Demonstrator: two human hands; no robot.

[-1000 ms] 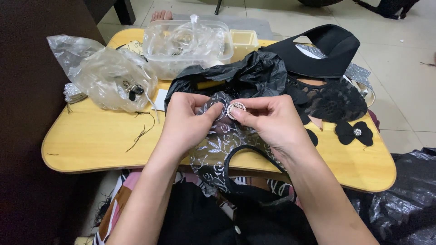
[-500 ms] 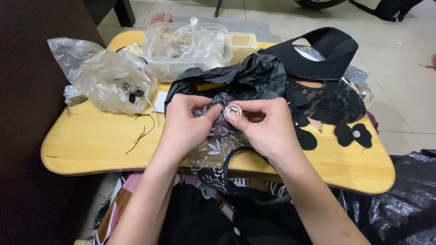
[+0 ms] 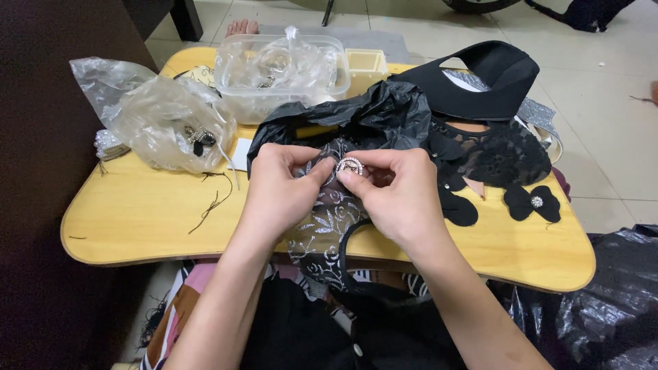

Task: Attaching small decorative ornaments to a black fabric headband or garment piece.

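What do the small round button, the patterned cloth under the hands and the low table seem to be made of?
Round button: probably metal set with clear stones, since it glints silver; it is too small to be sure. Patterned cloth: thin black fabric with a shiny silver leaf print. Low table: wood or wood-look board with a smooth yellow finish and faint grain. Both hands, left and right, pinch the button.

A single head-worn camera looks steeply down, close over the wooden lap table [image 3: 137, 226].
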